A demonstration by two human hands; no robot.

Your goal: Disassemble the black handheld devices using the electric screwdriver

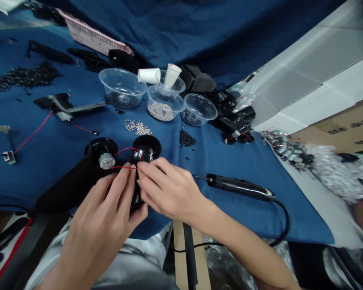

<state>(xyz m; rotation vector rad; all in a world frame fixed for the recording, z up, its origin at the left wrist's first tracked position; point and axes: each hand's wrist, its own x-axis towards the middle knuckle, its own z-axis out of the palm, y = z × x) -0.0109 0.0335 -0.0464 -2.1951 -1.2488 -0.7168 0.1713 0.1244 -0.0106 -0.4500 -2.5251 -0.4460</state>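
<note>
Evidently, your left hand [104, 209] grips the glossy black shell [147, 147] at the tabletop's [230, 163] near edge, seemingly to steady it, while your right hand [172, 189] pinches the red wires [130, 148] in narrowed fingertips, the black tube [72, 177] with its pale round part [107, 160] lying just beside, presumably so they reach without strain.

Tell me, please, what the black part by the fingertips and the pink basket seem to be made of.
Black part: probably hard, glossy plastic, judging by its sharp white highlights; painted metal is possible.
Pink basket: likely moulded plastic, rather matte, given its perforated wall.
</note>
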